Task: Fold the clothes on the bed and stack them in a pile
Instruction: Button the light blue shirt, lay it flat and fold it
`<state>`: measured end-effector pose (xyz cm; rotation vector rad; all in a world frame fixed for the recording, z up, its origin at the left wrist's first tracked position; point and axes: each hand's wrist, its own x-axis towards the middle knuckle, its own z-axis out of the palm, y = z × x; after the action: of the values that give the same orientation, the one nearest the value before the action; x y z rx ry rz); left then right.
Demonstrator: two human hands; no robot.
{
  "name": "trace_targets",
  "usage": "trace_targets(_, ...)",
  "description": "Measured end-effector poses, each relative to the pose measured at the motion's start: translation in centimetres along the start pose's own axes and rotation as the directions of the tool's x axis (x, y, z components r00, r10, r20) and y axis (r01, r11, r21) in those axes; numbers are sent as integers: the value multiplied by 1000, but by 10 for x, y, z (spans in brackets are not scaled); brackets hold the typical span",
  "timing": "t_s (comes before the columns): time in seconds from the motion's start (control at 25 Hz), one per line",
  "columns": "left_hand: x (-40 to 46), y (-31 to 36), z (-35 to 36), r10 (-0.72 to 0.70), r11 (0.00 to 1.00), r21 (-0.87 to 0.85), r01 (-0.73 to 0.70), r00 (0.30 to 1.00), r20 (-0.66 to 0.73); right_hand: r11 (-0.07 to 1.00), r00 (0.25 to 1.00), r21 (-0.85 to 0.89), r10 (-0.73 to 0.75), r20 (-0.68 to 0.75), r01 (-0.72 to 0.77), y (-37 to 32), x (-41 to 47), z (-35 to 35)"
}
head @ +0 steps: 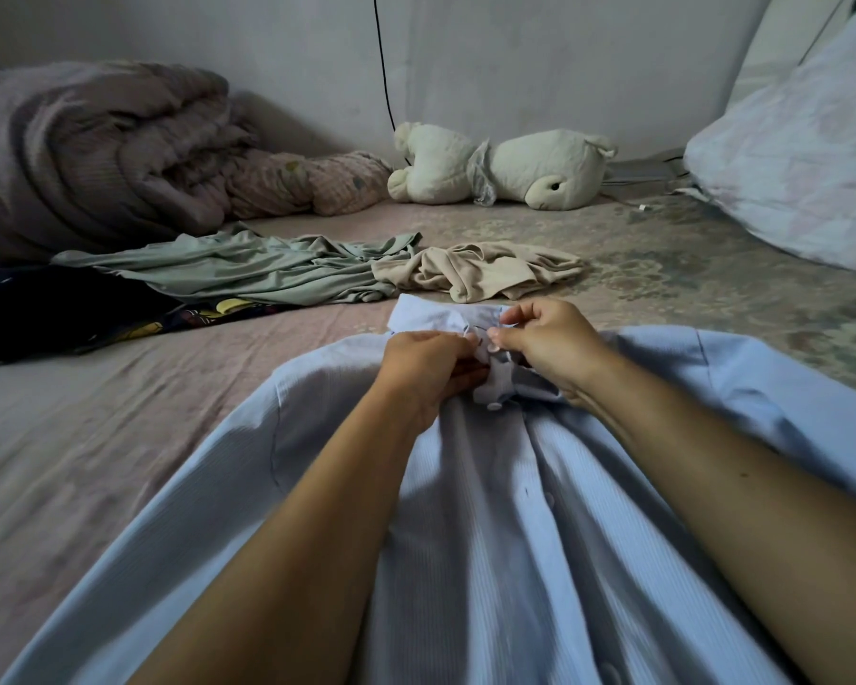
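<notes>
A light blue button-up shirt (490, 526) lies spread front-up on the bed (119, 437), its collar pointing away from me. My left hand (426, 368) pinches the left edge of the placket just under the collar. My right hand (549, 343) pinches the right edge beside a white button. Both hands meet at the top buttons. Beyond the shirt lie a crumpled sage green garment (248, 269), a crumpled beige garment (485, 271) and a dark printed garment (70, 309) at the left.
A rolled pinkish-grey duvet (95, 145) fills the back left. A white plush toy (505, 165) lies against the wall, with a black cable (384, 81) hanging above it. A pale pillow (801, 155) leans at the back right.
</notes>
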<state>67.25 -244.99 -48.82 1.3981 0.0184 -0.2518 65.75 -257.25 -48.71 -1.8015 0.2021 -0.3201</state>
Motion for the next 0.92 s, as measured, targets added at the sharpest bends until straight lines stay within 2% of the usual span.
trace_targets(0.12, -1, -5, 2, 57, 993, 106, -53, 998, -34, 1000, 999, 1, 0, -53, 0, 6, 2, 5)
trace_targets(0.28, 1, -10, 2, 110, 982, 162, -101, 993, -47, 997, 994, 70, -8, -108, 16, 10, 5, 10)
trace_targets(0.44, 3, -11, 1, 141, 956, 263, -132, 990, -17, 986, 996, 163, -5, -88, 20, 16, 6, 11)
trace_targets(0.56, 3, -11, -2, 98, 928, 356, -109, 994, 51, 987, 999, 157, -11, -32, 16, 16, 2, 10)
trace_targets(0.68, 9, -10, -4, 78, 887, 457, -70, 997, 1, 994, 999, 109, 10, 50, -16, 17, 2, 9)
trace_targets(0.92, 13, -5, -3, -125, 920, 374, 120, 992, -10, 999, 988, -22, -26, 150, 29, 16, 3, 8)
